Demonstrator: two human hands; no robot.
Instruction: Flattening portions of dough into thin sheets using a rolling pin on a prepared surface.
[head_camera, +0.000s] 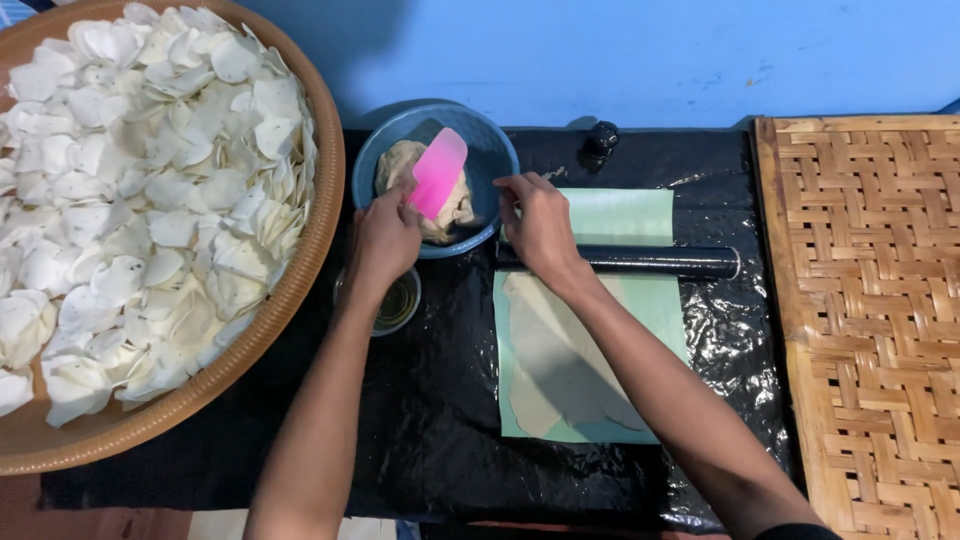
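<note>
My left hand (385, 238) grips a pink plastic scraper (439, 171) and presses its blade into a lump of beige dough (403, 162) inside a blue bowl (487, 150). My right hand (538, 222) rests on the bowl's right rim, fingers curled over the edge. Just behind that hand lies a black rolling pin (650, 261), set across a pale green sheet (625, 215). A thin flattened piece of dough (555, 365) is spread on the sheet, partly hidden under my right forearm.
A large woven tray (300, 280) on the left holds several thin white dough pieces (150, 190). A small glass bowl of oil (398, 305) sits beneath my left wrist. Black plastic (430, 420) covers the table. A woven bamboo mat (870, 310) lies at right. A small black object (600, 138) stands behind.
</note>
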